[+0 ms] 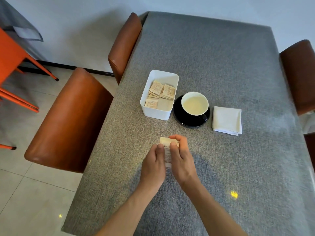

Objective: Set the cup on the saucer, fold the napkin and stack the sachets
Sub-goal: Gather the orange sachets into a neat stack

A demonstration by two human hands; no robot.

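Both hands, the left hand (154, 165) and the right hand (181, 159), pinch a small bundle of sachets (167, 150) against the table (221, 167), apparently squaring its edges. More sachets lie in the white box (159, 110); the cup (194, 103) sits on the saucer (183, 120), the folded napkin (227, 120) just beside.

grey table (221, 65) bears white box (159, 114), saucer (180, 119), napkin (227, 120).

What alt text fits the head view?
Two hands, left and right, hold a small bunch of sachets over a grey table. Beyond them sit a white box of more sachets, a cup on a black saucer, and a folded white napkin.
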